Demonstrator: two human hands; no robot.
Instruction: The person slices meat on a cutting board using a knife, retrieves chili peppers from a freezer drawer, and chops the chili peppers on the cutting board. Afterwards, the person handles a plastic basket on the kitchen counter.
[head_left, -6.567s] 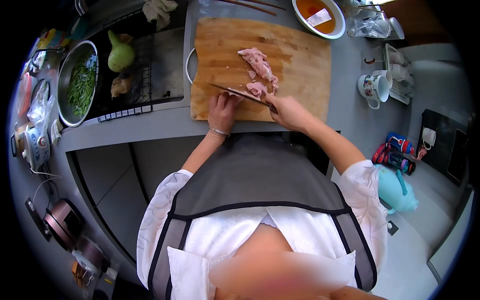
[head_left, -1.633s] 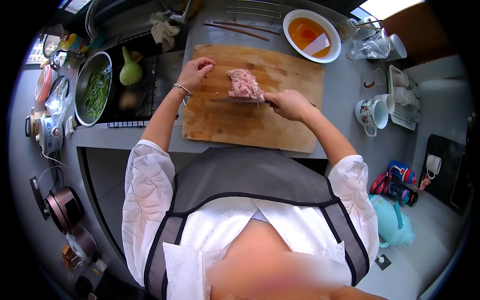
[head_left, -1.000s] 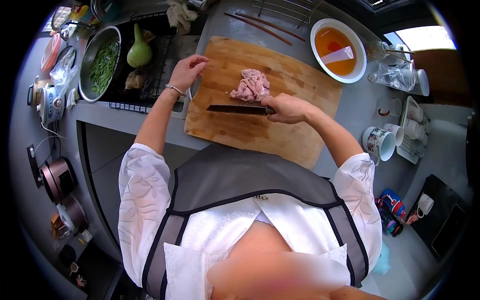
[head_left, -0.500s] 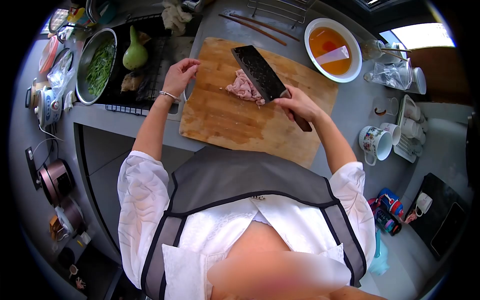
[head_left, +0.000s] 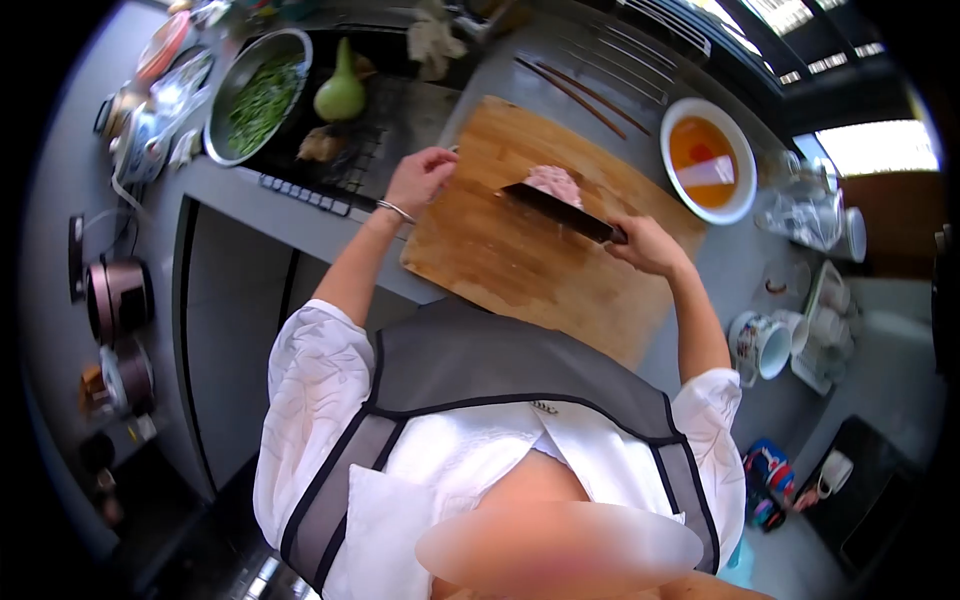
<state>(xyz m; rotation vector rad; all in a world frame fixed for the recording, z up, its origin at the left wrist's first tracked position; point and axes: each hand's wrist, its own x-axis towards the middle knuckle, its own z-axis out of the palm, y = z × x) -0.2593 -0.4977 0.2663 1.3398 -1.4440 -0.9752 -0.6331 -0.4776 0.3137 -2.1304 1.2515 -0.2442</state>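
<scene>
A wooden cutting board [head_left: 500,255] lies on the counter, with a small heap of pink raw meat [head_left: 553,184] on it. My right hand [head_left: 645,246] is wrapped round the handle of a dark cleaver [head_left: 556,210]. The blade lies along the near side of the meat, its tip pointing left; whether it touches the board I cannot tell. At the board's left edge is my left hand [head_left: 425,176], its fingers curled; what they hold, if anything, is too small to make out.
Chopsticks [head_left: 584,98] and a white bowl of orange liquid [head_left: 742,185] are beyond the board. On the left are a metal bowl of greens [head_left: 217,122] and a green gourd [head_left: 341,95]. Cups [head_left: 771,346] stand at right.
The cleaver has come down from a slanted position over the meat to its near side, its blade now seen more edge-on. The whole view has shifted and turned.
</scene>
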